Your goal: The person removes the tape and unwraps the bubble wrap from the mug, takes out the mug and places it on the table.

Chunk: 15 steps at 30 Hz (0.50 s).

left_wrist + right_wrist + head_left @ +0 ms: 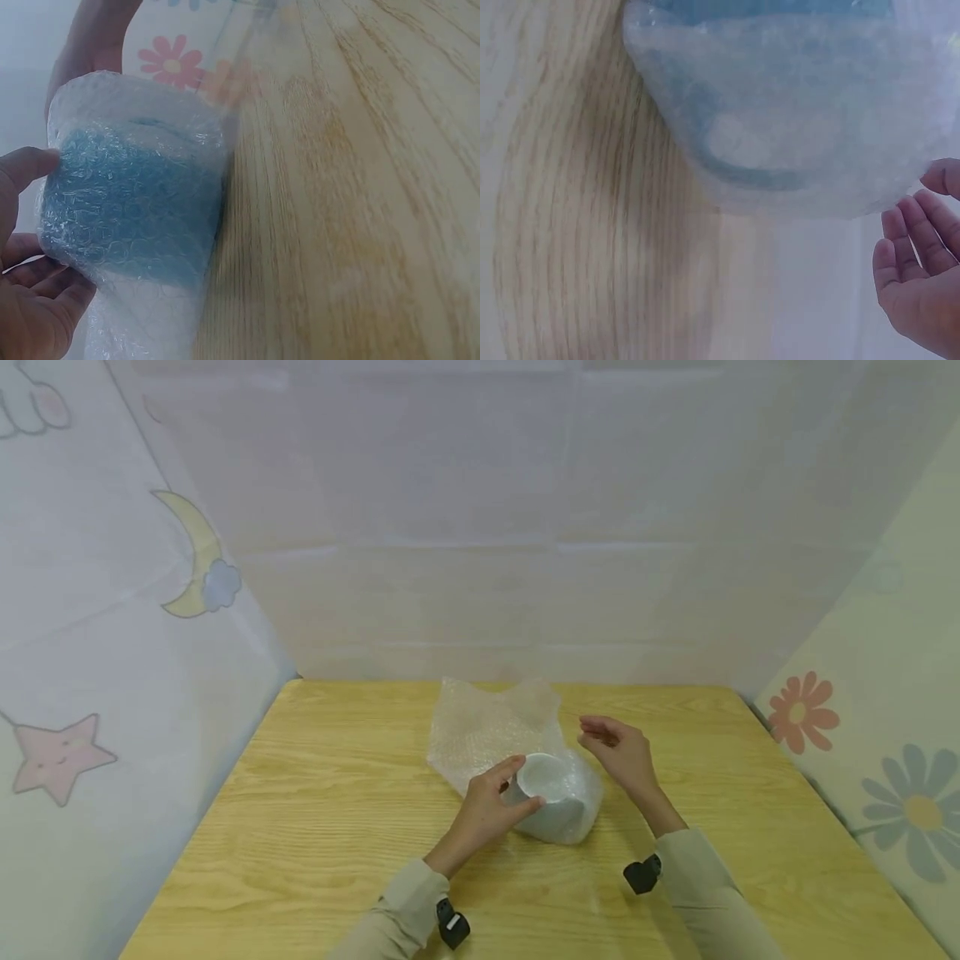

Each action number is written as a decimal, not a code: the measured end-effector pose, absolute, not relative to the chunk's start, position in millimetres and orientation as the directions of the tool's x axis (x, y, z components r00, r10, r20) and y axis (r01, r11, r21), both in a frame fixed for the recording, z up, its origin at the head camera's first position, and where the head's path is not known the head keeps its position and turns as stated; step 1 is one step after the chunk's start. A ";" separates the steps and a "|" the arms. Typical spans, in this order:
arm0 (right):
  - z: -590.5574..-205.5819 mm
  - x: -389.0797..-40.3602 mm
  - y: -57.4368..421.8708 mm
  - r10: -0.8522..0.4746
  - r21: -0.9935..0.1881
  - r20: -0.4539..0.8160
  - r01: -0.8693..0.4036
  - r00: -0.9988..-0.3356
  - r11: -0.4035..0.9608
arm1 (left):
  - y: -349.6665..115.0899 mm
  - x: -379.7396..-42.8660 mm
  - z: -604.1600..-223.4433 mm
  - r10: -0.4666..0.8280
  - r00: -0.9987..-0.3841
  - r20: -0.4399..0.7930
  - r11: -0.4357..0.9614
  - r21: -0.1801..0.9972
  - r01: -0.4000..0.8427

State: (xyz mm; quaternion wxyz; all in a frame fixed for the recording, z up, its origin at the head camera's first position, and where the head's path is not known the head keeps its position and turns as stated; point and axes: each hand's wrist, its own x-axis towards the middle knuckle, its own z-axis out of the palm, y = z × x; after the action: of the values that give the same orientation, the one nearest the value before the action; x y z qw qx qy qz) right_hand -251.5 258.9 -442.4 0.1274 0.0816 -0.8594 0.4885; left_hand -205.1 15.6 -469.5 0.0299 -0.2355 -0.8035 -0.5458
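A blue mug (135, 202) stands on the table, partly wrapped in bubble wrap (480, 731). Its round opening faces up in the head view. Through the wrap in the right wrist view, a curved handle (765, 178) shows on one side. My left hand (491, 806) grips the wrapped mug at its left, thumb on the near side and fingers on the far side. To the right of the mug, my right hand (618, 756) is raised with loosely bent fingers and nothing visible between them. Whether its fingertips touch the wrap's edge is hard to tell.
A loose sheet of the wrap spreads behind the mug toward the back of the wooden table (322, 793). Pale printed cloth walls (450, 527) stand at the back and both sides. Each sleeve carries a small black wrist camera (641, 875).
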 end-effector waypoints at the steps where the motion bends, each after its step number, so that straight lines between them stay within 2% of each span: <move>1: -439.9 -247.8 258.7 -0.018 -0.812 0.321 -0.285 -0.947 0.510 | 15.6 -205.4 -469.5 0.345 -0.888 0.303 0.294 0.864 0.409; 7: -428.0 -224.5 257.2 -0.086 -0.744 0.431 -0.408 -0.898 0.529 | 15.9 -204.9 -468.3 0.345 -0.893 0.289 0.292 0.871 0.395; 15: -421.2 -197.4 249.6 -0.214 -0.550 0.568 -0.559 -0.795 0.620 | 15.6 -202.9 -468.6 0.348 -0.892 0.290 0.292 0.870 0.397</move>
State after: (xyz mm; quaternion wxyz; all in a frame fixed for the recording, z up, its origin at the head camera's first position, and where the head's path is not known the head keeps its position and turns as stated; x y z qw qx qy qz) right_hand -197.4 249.6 -421.2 0.2304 0.2222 -0.8700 0.3750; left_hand -202.9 15.6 -468.6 0.0222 -0.2318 -0.8036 -0.5478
